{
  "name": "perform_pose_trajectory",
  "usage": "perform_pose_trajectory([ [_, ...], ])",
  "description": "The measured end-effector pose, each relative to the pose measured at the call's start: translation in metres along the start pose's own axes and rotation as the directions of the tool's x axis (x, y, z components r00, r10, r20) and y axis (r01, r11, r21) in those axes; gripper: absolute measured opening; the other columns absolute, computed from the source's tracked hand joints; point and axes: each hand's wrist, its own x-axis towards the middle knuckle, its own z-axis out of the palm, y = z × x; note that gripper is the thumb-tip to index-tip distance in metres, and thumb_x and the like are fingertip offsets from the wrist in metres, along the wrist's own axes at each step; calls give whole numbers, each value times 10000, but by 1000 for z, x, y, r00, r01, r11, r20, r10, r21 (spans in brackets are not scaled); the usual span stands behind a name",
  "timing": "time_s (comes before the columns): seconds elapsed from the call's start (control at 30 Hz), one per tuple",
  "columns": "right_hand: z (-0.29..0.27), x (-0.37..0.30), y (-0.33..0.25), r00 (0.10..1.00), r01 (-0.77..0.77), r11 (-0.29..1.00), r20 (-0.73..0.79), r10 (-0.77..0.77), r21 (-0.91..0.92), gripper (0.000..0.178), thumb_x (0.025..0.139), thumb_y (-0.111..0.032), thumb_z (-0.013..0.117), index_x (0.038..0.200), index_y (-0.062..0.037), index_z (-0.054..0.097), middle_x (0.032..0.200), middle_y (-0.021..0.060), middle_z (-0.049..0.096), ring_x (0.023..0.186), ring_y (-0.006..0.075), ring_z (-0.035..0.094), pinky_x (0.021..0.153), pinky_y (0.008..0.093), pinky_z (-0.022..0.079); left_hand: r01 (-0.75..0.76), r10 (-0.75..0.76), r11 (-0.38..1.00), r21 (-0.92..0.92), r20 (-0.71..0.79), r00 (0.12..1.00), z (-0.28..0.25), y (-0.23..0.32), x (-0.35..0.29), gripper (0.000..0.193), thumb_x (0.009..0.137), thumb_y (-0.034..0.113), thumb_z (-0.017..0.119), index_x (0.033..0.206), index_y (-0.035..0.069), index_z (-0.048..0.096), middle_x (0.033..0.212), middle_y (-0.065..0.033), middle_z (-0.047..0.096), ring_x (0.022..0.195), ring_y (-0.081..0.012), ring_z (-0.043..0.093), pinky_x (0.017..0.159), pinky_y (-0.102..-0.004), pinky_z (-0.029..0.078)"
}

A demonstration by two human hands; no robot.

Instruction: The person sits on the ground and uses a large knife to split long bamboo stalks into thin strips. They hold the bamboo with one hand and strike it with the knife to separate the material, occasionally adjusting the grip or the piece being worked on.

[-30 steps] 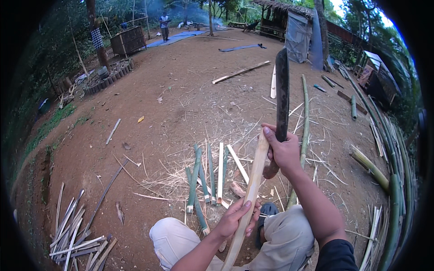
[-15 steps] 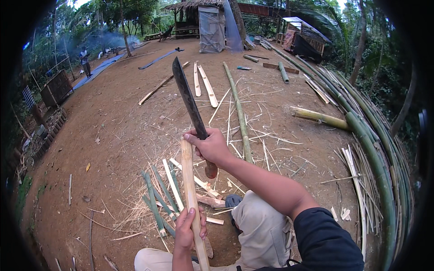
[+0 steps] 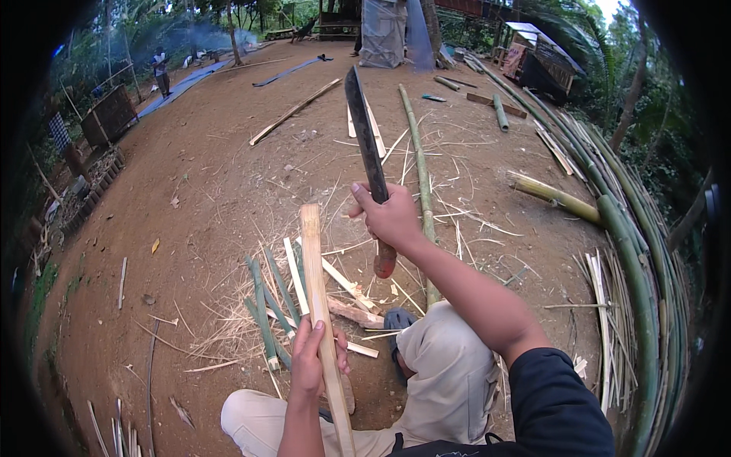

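Knees point(image 3: 445, 343) in pale trousers point(image 3: 457, 392) frame the bamboo slat point(image 3: 324, 324), whose foot runs out of view at the lower edge. My left hand point(image 3: 308, 356) grips it partway up, fingers wrapped round, thumb against it. Should that grip loosen, I judge the slat could twist, and its split edge could push a splinter into my palm. Its upper end stands free, just left of my right hand point(image 3: 392, 219), whose fingers are closed round the machete point(image 3: 365, 129) near where blade meets handle point(image 3: 385, 263). The blade points up and away, apart from the slat. With the handle's butt jutting below, this hold looks high to me; a slip upward could bring skin onto the edge. A drop could land it on my sandal point(image 3: 393, 326). Left of that, green bamboo strips point(image 3: 263, 320) lie among shavings point(image 3: 209, 324), loose stuff that might slide underfoot. Farther out, a green pole point(image 3: 419, 167) could trip me if I stood. A person point(image 3: 160, 72) is well apart, beyond the blade's reach.
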Motion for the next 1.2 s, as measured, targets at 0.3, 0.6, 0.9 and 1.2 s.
perform_pose_trajectory([
  [0.3, 28, -61, -4, 614, 784, 381, 707, -352, -491, 228, 782, -244, 691, 879, -84, 561, 740, 79, 626, 672, 300, 649, 580, 413, 499, -32, 26, 971, -238, -31, 999, -11, 10, -4, 260, 1045, 286, 366, 1091, 51, 466, 760, -67, 494, 448, -164, 477, 384, -298, 426],
  [0.6, 56, -75, 14, 491, 871, 264, 754, -436, -415, 155, 774, -201, 659, 837, -101, 560, 691, 74, 610, 622, 270, 656, 539, 410, 517, -64, 58, 941, -333, -29, 998, -17, 5, -11, 206, 1042, 200, 324, 1099, 73, 475, 762, -37, 444, 444, -104, 413, 372, -239, 356],
  [0.9, 44, -59, 6, 661, 746, 191, 674, -330, -638, 166, 852, -282, 660, 810, -142, 581, 656, 75, 638, 598, 260, 673, 497, 443, 496, -55, 78, 955, -291, 70, 995, -13, 10, -12, 250, 1068, 288, 330, 1132, 74, 443, 727, -27, 415, 391, -80, 358, 334, -229, 317],
  [1.2, 36, -45, 9, 575, 770, 85, 630, -521, -632, 147, 819, -181, 614, 716, -138, 519, 590, 68, 595, 508, 252, 621, 490, 414, 476, 15, 19, 968, -249, 136, 991, -9, 9, -17, 286, 1067, 318, 332, 1137, 62, 437, 720, -27, 402, 395, -81, 352, 358, -226, 322],
])
